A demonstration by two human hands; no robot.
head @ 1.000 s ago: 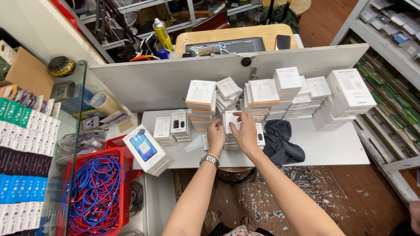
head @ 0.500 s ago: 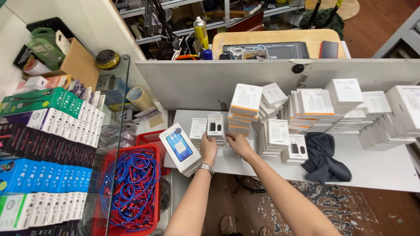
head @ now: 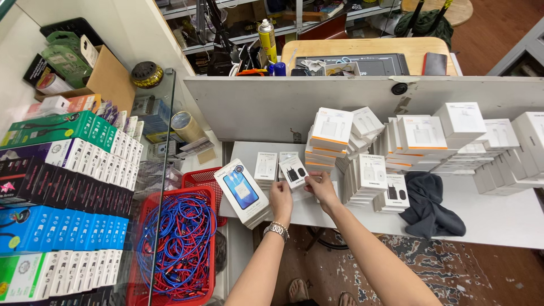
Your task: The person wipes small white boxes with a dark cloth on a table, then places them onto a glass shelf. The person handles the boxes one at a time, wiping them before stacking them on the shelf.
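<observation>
Both hands hold one small white charger box [head: 294,170] with a black charger pictured on it, just above the white table [head: 498,218]. My left hand [head: 281,198], with a metal watch on its wrist, grips the box's lower left corner. My right hand [head: 321,185] pinches its right edge. Directly behind the held box sits a short stack of similar white boxes [head: 265,168]. At my left hand's side a stack of larger phone boxes [head: 243,191] with a blue picture leans off the table corner.
Stacks of white charger boxes [head: 430,139] fill the table to the right, with a dark cloth [head: 428,205] in front. A red basket of blue and red cables [head: 175,249] stands at the left, beside a glass case with rows of boxed goods [head: 62,187]. A grey partition [head: 272,105] backs the table.
The view has swung left and down. My hands moved left from the middle stacks to the table's left part and now hold up a single small box.
</observation>
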